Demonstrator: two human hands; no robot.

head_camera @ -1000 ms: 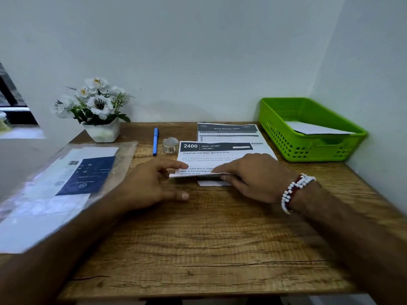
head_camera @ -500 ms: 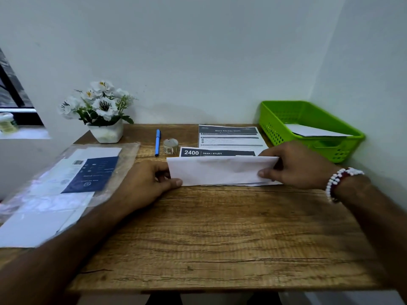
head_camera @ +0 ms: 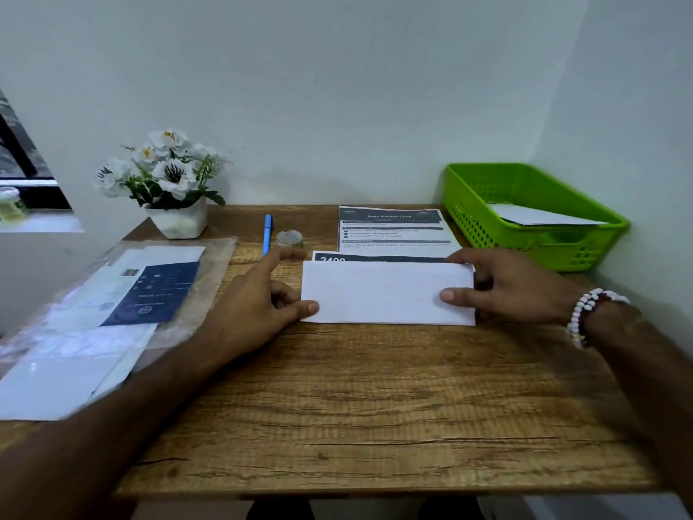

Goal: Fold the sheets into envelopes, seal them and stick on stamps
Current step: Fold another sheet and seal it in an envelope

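Wooden desk (head_camera: pixel 375 407) carried everything. On it, I had the white folded sheet (head_camera: pixel 386 292) lying flat mid-desk, its dark printed strip showing along the far edge. My right hand (head_camera: pixel 525 287) pinched its right end, thumb on top; my left hand (head_camera: pixel 258 309) lay loosely spread, thumb touching the left edge. I judged folding underway; next, the top strip needed creasing down squarely.
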